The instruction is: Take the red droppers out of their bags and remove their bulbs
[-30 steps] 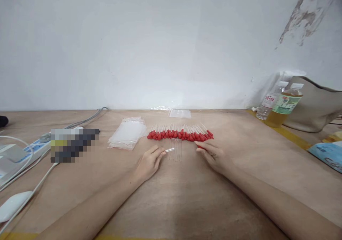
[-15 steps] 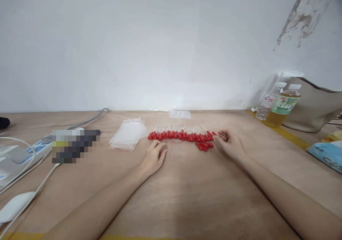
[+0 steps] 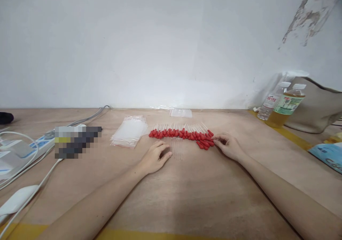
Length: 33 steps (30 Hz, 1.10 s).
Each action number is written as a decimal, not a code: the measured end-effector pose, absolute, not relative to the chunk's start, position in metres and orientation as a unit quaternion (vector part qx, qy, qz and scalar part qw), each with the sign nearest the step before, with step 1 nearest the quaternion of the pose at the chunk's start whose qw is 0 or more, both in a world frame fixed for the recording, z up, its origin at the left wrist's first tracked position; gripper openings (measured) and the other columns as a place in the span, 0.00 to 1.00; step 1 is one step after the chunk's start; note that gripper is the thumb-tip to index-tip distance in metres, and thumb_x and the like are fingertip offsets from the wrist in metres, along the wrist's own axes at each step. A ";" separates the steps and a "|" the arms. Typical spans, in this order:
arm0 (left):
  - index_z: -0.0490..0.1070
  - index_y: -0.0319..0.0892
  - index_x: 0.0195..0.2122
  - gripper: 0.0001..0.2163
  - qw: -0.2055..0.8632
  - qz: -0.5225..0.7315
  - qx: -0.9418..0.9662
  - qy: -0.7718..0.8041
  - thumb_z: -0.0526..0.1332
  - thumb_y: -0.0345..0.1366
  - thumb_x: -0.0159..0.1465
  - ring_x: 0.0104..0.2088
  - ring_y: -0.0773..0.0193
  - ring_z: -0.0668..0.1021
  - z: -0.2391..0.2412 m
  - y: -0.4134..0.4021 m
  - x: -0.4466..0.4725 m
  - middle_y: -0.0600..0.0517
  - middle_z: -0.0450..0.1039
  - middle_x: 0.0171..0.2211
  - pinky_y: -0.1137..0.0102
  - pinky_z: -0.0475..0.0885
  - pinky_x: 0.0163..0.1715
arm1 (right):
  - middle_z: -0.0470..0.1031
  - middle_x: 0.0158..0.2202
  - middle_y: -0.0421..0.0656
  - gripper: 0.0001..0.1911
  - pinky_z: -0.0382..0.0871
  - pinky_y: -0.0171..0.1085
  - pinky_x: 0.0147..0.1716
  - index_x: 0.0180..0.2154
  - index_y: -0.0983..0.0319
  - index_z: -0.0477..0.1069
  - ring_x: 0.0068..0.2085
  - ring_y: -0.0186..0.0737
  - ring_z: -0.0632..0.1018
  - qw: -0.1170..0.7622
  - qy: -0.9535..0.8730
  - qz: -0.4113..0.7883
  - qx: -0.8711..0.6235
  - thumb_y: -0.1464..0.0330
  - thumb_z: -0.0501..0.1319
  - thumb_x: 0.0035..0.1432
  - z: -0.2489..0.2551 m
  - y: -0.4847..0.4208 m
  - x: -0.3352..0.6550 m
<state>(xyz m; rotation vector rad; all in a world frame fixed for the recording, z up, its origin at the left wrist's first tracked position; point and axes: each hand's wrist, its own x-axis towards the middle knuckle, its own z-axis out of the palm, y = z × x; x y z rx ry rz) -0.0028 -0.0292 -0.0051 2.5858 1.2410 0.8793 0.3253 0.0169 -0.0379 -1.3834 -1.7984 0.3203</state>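
Observation:
A row of several thin clear tubes with red rubber bulbs (image 3: 173,133), like droppers, lies across the table, tips pointing at the wall. At its right end a few loose red bulbs (image 3: 205,144) lie nearer to me. My right hand (image 3: 227,145) pinches thumb and forefinger at the end of one of these bulbs. Several bare thin clear tubes (image 3: 176,149) lie side by side in front of the row. Beside their left edge rests my left hand (image 3: 157,157), fingers curved, with a gap between thumb and forefinger and nothing visible in it.
A stack of clear plastic bags (image 3: 129,131) lies left of the row, and another small bag (image 3: 181,113) lies by the wall. A power strip (image 3: 44,142) and white cables are at left. Two bottles (image 3: 285,108), a beige bag (image 3: 315,104) and a blue packet (image 3: 327,156) stand at right.
My right hand has moved slightly down from the row's right end to the loose bulbs, leaving a bulb in the row. My left thumb and forefinger have shifted toward the bare tubes.

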 end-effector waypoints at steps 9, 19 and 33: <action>0.66 0.41 0.45 0.11 0.067 0.277 0.873 0.395 0.49 0.33 0.63 0.42 0.62 0.70 -0.007 -0.028 -0.004 0.49 0.71 0.40 0.65 0.66 0.44 | 0.74 0.29 0.43 0.15 0.64 0.33 0.25 0.34 0.63 0.70 0.25 0.34 0.71 0.433 -0.649 0.165 -0.603 0.60 0.56 0.48 -0.040 0.021 0.324; 0.63 0.42 0.48 0.14 0.088 0.270 0.868 0.408 0.52 0.34 0.61 0.45 0.61 0.72 -0.008 -0.028 -0.003 0.48 0.70 0.45 0.65 0.66 0.45 | 0.67 0.15 0.40 0.18 0.56 0.32 0.16 0.27 0.65 0.72 0.17 0.33 0.67 0.336 -0.531 0.200 -0.752 0.55 0.57 0.44 -0.011 0.048 0.319; 0.62 0.43 0.48 0.14 0.081 0.285 0.868 0.399 0.52 0.34 0.61 0.45 0.61 0.71 -0.008 -0.029 -0.005 0.48 0.68 0.45 0.64 0.67 0.45 | 0.73 0.24 0.44 0.16 0.62 0.33 0.25 0.26 0.64 0.72 0.28 0.38 0.73 0.360 -0.541 0.161 -0.743 0.57 0.56 0.47 0.017 0.053 0.291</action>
